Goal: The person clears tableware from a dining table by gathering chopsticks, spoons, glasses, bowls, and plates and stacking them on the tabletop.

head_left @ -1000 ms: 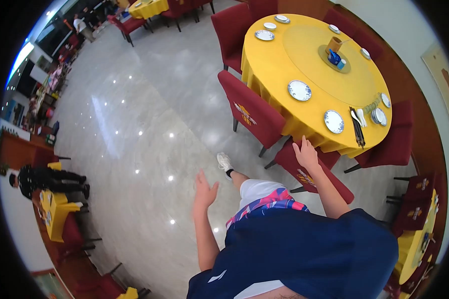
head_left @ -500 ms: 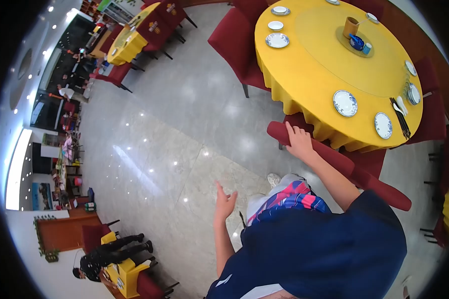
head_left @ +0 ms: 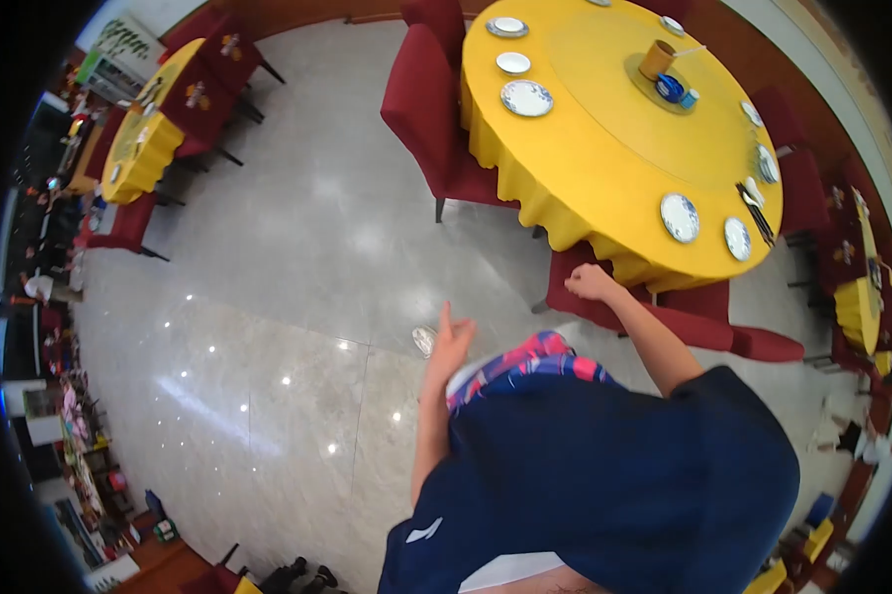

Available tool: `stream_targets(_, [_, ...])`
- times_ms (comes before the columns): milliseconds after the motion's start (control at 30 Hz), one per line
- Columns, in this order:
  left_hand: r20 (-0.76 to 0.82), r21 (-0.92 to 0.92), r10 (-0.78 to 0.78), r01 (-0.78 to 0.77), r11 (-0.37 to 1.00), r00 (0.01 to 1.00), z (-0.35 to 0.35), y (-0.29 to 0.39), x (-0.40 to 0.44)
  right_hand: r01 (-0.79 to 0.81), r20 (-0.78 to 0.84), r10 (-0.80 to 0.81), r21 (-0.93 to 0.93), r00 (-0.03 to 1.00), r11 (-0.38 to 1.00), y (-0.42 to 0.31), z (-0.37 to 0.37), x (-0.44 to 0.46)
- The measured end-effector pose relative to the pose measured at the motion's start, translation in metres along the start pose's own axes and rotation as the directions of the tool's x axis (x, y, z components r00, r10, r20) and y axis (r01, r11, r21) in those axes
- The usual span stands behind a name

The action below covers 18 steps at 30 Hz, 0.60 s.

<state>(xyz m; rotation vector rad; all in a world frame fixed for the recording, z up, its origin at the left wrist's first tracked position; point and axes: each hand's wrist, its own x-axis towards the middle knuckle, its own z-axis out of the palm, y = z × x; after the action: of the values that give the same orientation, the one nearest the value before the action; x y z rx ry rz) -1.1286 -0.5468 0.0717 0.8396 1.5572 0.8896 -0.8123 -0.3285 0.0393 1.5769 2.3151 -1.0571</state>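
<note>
My left hand [head_left: 450,339] hangs over the floor with its index finger stretched out and the thumb apart, holding nothing. With fingers curled, my right hand [head_left: 591,283] is over the red seat of a chair [head_left: 577,297] tucked at the table; I see nothing in it. The padded red chair back [head_left: 698,329] lies to the right, below my right forearm. Just beyond is the round table with a yellow cloth [head_left: 565,188]. Near its closest edge are a patterned plate [head_left: 680,218], another plate [head_left: 737,239] and black chopsticks [head_left: 756,215].
Another red chair [head_left: 428,114] stands at the table's left side. A bamboo-coloured holder [head_left: 656,59] and a blue teapot [head_left: 670,89] sit at the table's centre. Grey tiled floor [head_left: 297,218] stretches left toward another yellow-covered table [head_left: 154,139]. My shoe [head_left: 424,342] shows below my left hand.
My right hand has come off the chair back and its fingers have curled. My left hand has risen in view. The camera has turned and moved, shifting the table leftward.
</note>
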Motion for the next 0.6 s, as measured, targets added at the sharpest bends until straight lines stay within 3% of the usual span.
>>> stream_targets(33, [0.014,-0.03,0.029,-0.028,0.999,0.999,-0.028,0.023,0.004,-0.037,0.001,0.037,-0.002,0.999,0.999,0.014,0.018,0.013])
stream_targets(100, [0.031,-0.061,0.086,-0.084,0.995,0.996,-0.083,0.055,0.013,-0.176,0.303,0.218,-0.161,0.927,0.971,0.026,0.028,0.05])
stream_targets(133, [0.041,-0.105,0.121,-0.117,0.988,0.992,-0.111,0.067,0.019,-0.34,0.27,0.322,0.022,0.908,0.94,0.008,0.028,0.048])
stream_targets(200, [0.055,-0.156,0.153,-0.142,0.977,0.987,-0.163,0.076,0.042,-0.53,0.312,0.497,0.025,0.81,0.848,-0.033,0.021,0.058])
stream_targets(267, [-0.024,-0.073,-0.041,0.039,0.997,0.999,-0.211,0.071,0.067,-0.531,0.264,0.481,0.167,0.836,0.831,-0.063,0.029,0.08])
stream_targets(300, [0.007,-0.059,-0.045,0.046,0.997,0.999,-0.225,0.076,0.078,-0.533,0.233,0.483,0.263,0.844,0.804,-0.08,0.033,0.095])
stream_targets(367, [-0.088,-0.125,-0.043,0.032,0.992,0.995,-0.249,0.092,0.104,-0.433,0.112,0.431,0.437,0.896,0.788,-0.102,0.055,0.136])
stream_targets(433, [-0.004,-0.136,-0.03,0.029,0.99,1.0,-0.261,0.105,0.137,-0.389,0.17,0.454,0.804,0.875,0.45,-0.146,0.055,0.175])
stream_targets(467, [0.05,-0.164,-0.021,0.029,0.986,0.999,-0.264,0.113,0.155,-0.388,0.167,0.46,0.809,0.872,0.442,-0.165,0.044,0.201])
stream_targets(533, [0.143,-0.122,-0.016,0.034,0.992,0.99,-0.275,0.132,0.193,-0.298,0.179,0.477,0.936,0.86,0.186,-0.195,0.014,0.262])
stream_targets(600, [0.237,-0.065,-0.025,0.041,0.997,0.971,-0.29,0.155,0.237,-0.153,0.121,0.532,0.988,0.838,0.017,-0.198,-0.03,0.327])
